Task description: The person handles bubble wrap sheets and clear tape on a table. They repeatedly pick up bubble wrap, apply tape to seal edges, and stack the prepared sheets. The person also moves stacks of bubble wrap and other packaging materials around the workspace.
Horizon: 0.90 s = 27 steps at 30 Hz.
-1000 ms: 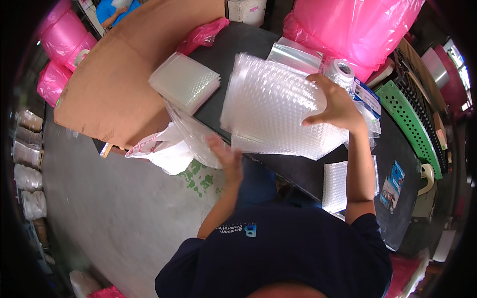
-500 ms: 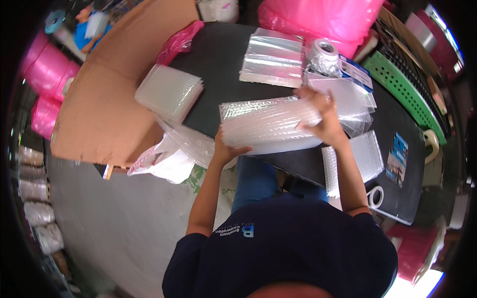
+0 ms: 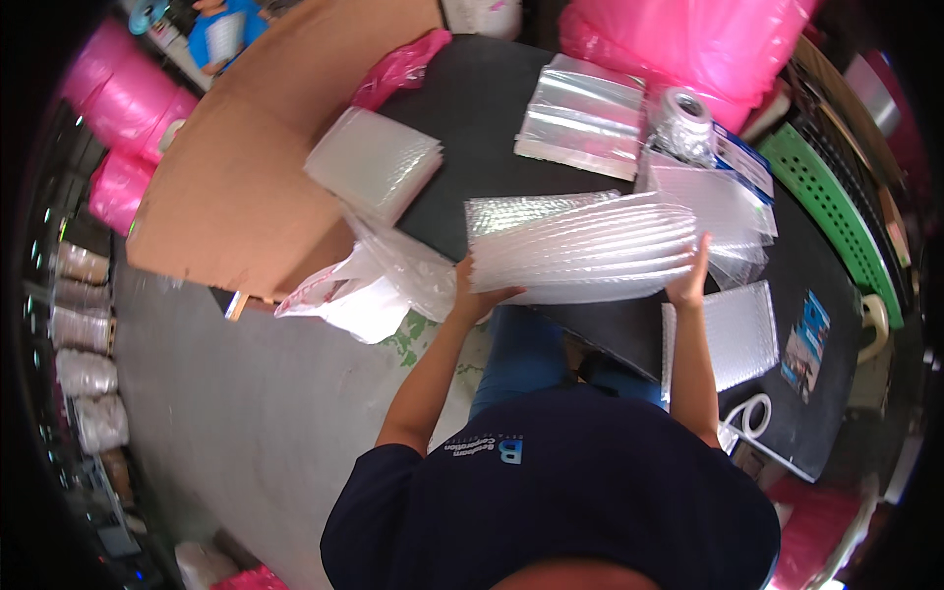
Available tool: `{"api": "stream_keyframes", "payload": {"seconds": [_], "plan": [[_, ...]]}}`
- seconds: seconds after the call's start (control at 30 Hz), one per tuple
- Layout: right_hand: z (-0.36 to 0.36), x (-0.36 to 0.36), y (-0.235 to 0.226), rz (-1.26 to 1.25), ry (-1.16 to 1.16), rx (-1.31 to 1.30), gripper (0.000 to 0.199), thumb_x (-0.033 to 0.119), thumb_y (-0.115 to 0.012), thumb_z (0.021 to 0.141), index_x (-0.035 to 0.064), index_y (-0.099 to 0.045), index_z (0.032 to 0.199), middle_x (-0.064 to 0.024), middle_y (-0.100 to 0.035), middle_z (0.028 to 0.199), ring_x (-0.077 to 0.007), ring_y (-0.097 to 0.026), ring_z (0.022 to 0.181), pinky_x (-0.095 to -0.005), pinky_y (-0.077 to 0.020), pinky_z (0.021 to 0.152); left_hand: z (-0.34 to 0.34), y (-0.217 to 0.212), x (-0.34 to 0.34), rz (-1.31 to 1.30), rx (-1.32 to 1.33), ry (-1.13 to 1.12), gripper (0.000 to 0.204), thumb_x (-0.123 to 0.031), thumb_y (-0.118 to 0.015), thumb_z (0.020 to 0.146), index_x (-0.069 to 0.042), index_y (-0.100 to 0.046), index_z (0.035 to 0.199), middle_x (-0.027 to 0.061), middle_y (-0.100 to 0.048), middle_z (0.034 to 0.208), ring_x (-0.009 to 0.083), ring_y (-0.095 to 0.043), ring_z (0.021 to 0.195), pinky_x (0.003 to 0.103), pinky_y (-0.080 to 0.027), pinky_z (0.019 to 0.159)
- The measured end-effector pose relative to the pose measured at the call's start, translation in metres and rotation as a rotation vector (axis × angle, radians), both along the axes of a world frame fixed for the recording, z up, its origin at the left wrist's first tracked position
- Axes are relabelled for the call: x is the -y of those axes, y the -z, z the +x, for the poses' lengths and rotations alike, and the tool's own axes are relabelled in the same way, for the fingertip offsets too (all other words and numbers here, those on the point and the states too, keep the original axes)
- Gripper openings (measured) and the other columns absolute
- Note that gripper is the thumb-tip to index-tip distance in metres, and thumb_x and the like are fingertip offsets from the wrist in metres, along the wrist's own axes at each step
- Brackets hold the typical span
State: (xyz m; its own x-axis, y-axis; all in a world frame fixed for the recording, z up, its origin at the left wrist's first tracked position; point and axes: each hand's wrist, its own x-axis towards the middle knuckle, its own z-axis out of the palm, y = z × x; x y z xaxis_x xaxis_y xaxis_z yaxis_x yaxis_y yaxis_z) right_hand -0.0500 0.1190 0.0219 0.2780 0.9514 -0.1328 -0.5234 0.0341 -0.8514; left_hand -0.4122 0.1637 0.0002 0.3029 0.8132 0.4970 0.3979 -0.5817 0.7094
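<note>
A fanned stack of clear bubble wrap bags (image 3: 590, 248) spans the space between my hands at the table's near edge. My left hand (image 3: 481, 292) grips the stack's left end, thumb along its front edge. At the right end my right hand (image 3: 691, 273) closes on the layered edges; its fingers are partly hidden behind them. Just beyond lies a flat bubble wrap piece (image 3: 526, 208), partly covered by the stack. Another bubble wrap bag (image 3: 733, 334) rests beside my right forearm.
A pile of bubble wrap bags (image 3: 379, 162) sits by a large cardboard sheet (image 3: 256, 167). Clear plastic bags (image 3: 582, 113) and a wrapped roll (image 3: 682, 123) lie farther back. A green perforated tray (image 3: 836, 216) borders the right side; a white tape roll (image 3: 755, 416) is near the corner.
My right hand has come down from the top of the stack to its right end. The stack's edges now show fanned out there. The whole view has shifted slightly.
</note>
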Motion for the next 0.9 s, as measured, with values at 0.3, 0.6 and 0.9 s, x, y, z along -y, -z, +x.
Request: {"api": "stream_keyframes", "payload": {"seconds": [0.3, 0.6, 0.9], "plan": [[0.014, 0.027, -0.034, 0.175, -0.486, 0.570, 0.117, 0.067, -0.061, 0.065, 0.0036, 0.003, 0.140, -0.0180, -0.012, 0.144, -0.0280, -0.018, 0.131, -0.0402, -0.0212, 0.105, -0.021, -0.039, 0.024, -0.816, 0.838, 0.032, 0.056, -0.008, -0.077, 0.061, 0.000, -0.051, 0.109, 0.0090, -0.059, 0.100, 0.0213, -0.057, 0.091, 0.032, -0.046, 0.080], [-0.032, 0.028, -0.040, -0.152, -0.289, -0.031, 0.117, 0.084, -0.043, 0.060, -0.0017, -0.021, 0.136, -0.0160, -0.033, 0.136, -0.0295, -0.037, 0.122, -0.0408, -0.0323, 0.099, -0.038, -0.080, 0.028, -0.989, 0.751, -0.020, 0.056, -0.022, -0.070, 0.072, 0.003, -0.047, 0.116, 0.0118, -0.058, 0.103, 0.0222, -0.057, 0.092, 0.032, -0.045, 0.081], [-0.098, -0.001, -0.070, -0.240, -0.468, 0.109, 0.052, 0.015, -0.066, 0.070, -0.0025, -0.047, 0.114, -0.0102, -0.057, 0.103, -0.0207, -0.056, 0.094, -0.0355, -0.0445, 0.084, -0.089, -0.068, 0.015, -1.059, 1.010, 0.118, 0.061, -0.040, -0.061, 0.078, 0.002, -0.046, 0.120, 0.0102, -0.059, 0.103, 0.0216, -0.058, 0.092, 0.034, -0.047, 0.083]]}}
